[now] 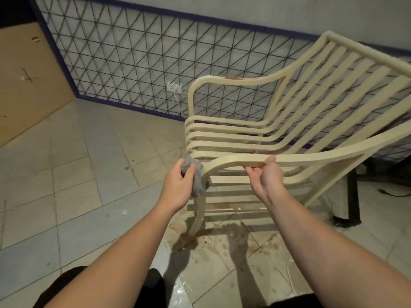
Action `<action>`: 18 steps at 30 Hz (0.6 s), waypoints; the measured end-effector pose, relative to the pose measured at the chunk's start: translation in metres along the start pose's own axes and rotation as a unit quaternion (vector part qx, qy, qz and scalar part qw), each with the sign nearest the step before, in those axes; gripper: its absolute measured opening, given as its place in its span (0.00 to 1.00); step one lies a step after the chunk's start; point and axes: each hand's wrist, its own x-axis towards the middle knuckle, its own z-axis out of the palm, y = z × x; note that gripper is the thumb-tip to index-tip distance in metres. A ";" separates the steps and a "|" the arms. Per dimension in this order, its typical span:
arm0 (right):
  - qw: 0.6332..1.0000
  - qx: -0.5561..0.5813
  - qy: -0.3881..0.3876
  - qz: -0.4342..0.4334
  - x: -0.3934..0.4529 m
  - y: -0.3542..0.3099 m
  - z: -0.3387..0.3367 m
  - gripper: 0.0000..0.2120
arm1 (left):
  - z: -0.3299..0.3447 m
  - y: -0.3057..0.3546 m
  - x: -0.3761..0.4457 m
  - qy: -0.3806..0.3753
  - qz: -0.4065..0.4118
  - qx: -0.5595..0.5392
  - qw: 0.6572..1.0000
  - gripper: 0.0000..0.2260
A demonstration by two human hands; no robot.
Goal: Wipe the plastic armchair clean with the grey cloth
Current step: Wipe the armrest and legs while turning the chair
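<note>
Cloth [194, 177], grey and bunched in my left hand [178, 187], presses the front curve of the plastic armchair's [278, 130] near armrest [244, 162]. My right hand [265, 176] clamps that armrest, I judge to steady the tilted chair against the rubbing.

- Domestic interior, likely a plain room or covered porch of a home.
- Tiled floor [73, 174], pale, stained and wet near the chair [278, 130].
- Lower wall [133, 52] patterned with dark diagonal grid lines, edged by a blue border; plain pale wall above.
- Wall socket [174, 87] low down, with a cord hanging from it.
- Brown board [26, 74] leaning at left.
- Cream slatted plastic armchair, a household type.
</note>
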 end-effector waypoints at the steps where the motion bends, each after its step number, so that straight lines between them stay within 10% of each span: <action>1: 1.000 0.007 -0.020 0.008 0.000 -0.012 -0.012 0.27 | 0.009 0.004 -0.002 -0.005 0.017 0.006 1.000 0.05; 7: 0.958 -0.283 0.015 -0.035 -0.013 -0.059 -0.073 0.34 | 0.088 0.064 0.016 -0.149 0.227 0.207 0.940 0.19; 12: 0.928 -0.326 0.112 -0.143 -0.015 -0.105 -0.100 0.25 | 0.184 0.087 0.030 -0.271 0.286 0.560 0.729 0.26; 18: 0.676 -0.644 0.061 -0.353 -0.019 -0.111 -0.090 0.14 | 0.156 0.064 0.035 -0.228 0.334 0.559 0.724 0.28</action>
